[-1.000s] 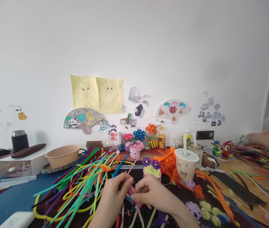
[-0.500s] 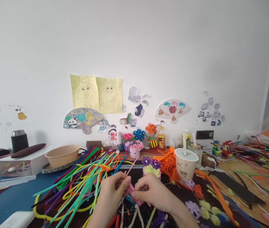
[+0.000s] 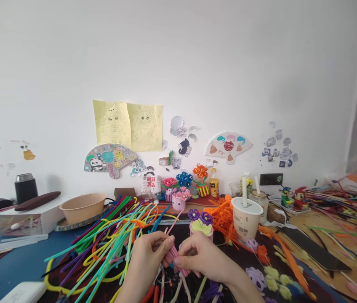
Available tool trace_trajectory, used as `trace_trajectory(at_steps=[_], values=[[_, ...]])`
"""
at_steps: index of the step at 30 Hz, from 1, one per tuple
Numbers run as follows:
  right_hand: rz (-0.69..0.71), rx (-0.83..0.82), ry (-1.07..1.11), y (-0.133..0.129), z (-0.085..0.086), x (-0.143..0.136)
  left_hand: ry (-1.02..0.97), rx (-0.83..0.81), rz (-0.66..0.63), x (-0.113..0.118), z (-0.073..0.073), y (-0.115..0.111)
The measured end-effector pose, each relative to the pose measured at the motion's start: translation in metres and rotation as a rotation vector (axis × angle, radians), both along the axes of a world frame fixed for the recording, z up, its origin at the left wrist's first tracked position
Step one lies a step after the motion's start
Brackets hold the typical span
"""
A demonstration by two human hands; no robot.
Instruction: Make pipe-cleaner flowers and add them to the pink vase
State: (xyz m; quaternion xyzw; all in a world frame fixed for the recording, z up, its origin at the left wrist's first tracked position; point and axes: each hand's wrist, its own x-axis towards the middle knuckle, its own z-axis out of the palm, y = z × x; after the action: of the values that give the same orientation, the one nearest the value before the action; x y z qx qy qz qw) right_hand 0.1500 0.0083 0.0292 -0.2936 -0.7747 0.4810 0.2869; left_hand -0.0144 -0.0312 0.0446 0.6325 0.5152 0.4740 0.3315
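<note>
Left hand (image 3: 150,251) and right hand (image 3: 199,253): both, I noted, pinched one bundle of slender, fuzzy pink stems (image 3: 174,253), held near a pink pot with purple flowers (image 3: 210,235). Its lower end seemed partly hidden by the right hand.

Left hand (image 3: 153,252) and right hand (image 3: 199,254) are covering part of the pink pipe cleaners (image 3: 174,252), forearms (image 3: 240,280) run off the bottom, white case (image 3: 23,292) gets chopped too, and the paper cup (image 3: 246,221)'s small print is unreadable.
</note>
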Motion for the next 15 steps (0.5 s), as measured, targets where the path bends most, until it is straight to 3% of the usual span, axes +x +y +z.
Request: trace_trajectory(at_steps=[15], values=[[0.044, -0.018, 0.022, 0.0045, -0.0053, 0.0005, -0.043, -0.031, -0.018, -0.0031, -0.0023, 0.0028]])
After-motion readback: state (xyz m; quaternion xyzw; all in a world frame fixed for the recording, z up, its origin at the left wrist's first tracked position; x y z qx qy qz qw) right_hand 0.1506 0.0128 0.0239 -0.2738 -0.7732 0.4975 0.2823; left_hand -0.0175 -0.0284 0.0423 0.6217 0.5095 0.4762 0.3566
